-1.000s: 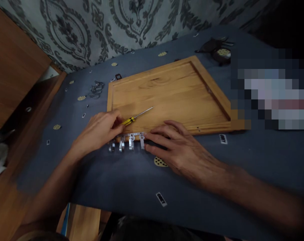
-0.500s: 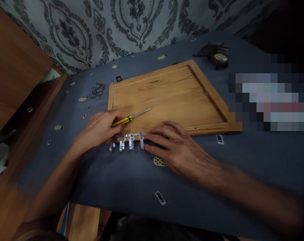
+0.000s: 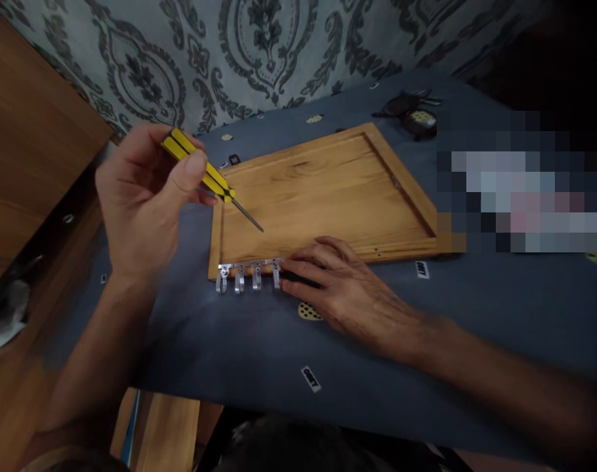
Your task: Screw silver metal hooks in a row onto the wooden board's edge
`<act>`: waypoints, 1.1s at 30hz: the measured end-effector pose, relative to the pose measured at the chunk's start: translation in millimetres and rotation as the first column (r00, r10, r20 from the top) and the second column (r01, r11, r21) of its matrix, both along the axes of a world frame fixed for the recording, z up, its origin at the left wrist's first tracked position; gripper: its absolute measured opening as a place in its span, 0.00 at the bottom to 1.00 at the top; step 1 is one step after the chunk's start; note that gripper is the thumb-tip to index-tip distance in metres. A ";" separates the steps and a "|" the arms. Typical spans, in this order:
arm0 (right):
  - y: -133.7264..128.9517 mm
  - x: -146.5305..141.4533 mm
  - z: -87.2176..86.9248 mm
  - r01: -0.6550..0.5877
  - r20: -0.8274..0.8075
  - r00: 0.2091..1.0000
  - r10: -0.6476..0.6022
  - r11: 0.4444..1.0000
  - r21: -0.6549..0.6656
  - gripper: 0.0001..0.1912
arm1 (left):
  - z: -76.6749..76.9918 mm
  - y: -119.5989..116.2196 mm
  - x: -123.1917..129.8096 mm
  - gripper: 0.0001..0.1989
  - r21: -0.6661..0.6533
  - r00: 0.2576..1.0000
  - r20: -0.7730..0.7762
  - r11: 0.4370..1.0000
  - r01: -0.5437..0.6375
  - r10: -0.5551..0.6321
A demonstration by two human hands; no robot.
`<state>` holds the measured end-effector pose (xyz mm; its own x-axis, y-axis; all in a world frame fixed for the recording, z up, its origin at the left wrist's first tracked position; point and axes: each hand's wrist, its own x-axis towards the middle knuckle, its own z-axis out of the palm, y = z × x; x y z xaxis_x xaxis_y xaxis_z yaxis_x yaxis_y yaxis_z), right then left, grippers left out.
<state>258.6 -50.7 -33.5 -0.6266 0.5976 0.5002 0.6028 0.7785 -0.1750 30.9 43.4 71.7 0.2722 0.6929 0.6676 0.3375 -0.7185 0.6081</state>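
A yellow-and-black-handled screwdriver (image 3: 218,180) is in my left hand (image 3: 144,210), raised above the left part of a wooden board (image 3: 298,196). Its tip points down to the right, apart from the board. Along the board's near edge, at the left, lies a metal hook rail (image 3: 249,267) with several silver hooks hanging over the side. My right hand (image 3: 342,288) rests at that edge, thumb and forefinger closed about the rail's right end, the other fingers lying over the board. Part of the rail's end is hidden by these fingers.
Dark objects (image 3: 411,111), one with a yellow patch, lie at the far right of the blue tablecloth (image 3: 249,354). A small dark frame-like piece (image 3: 234,159) sits behind the board. A wooden cabinet (image 3: 37,98) stands at left, and a patterned wall (image 3: 269,46) rises behind.
My left hand has lifted the screwdriver up and left from the board, turning its tip downward. The rail's left hook now shows fully. My right hand stays at the rail.
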 end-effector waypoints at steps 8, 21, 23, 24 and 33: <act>-0.7 -1.2 1.5 0.001 -0.017 1.000 -0.002 1.000 -0.012 0.16 | -26.3 -38.3 9.0 0.10 0.042 0.987 -0.064 0.989 -0.142 0.145; -0.4 -1.7 0.5 0.013 -0.005 1.000 -0.013 1.000 0.001 0.13 | -26.2 -46.3 5.4 0.09 0.087 0.950 -0.216 0.973 -0.212 0.227; -0.4 -1.3 1.1 0.016 0.001 1.000 -0.016 1.000 -0.003 0.14 | -26.7 -45.9 4.8 0.09 0.071 0.949 -0.217 0.974 -0.216 0.227; -0.4 -1.1 1.2 0.016 0.003 1.000 -0.016 1.000 -0.005 0.14 | -27.0 -46.0 4.5 0.09 0.059 0.948 -0.224 0.974 -0.218 0.226; 0.2 -1.9 1.2 0.016 -0.014 1.000 -0.016 1.000 0.024 0.13 | -29.9 -45.3 6.0 0.10 0.120 0.948 -0.207 0.968 -0.220 0.241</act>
